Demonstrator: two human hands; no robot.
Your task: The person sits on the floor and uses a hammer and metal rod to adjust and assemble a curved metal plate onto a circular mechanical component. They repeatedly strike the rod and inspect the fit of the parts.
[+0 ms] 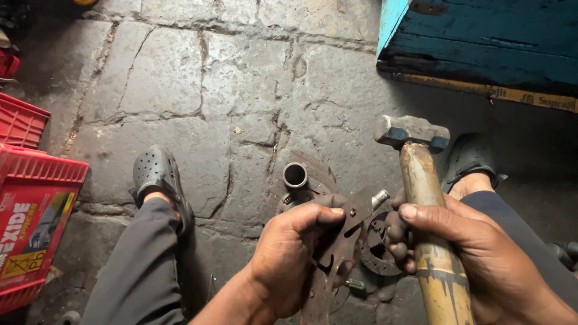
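Both hands are closed: a rusty slotted metal plate is gripped by the left hand, a wooden-handled hammer by the right hand, above a clutch disc on the stone floor.

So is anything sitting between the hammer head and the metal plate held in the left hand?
Nothing visible does. The right hand grips the handle with the hammer head raised above and to the right of the metal plate, which the left hand pinches. Only bare stone floor shows in the gap between them.
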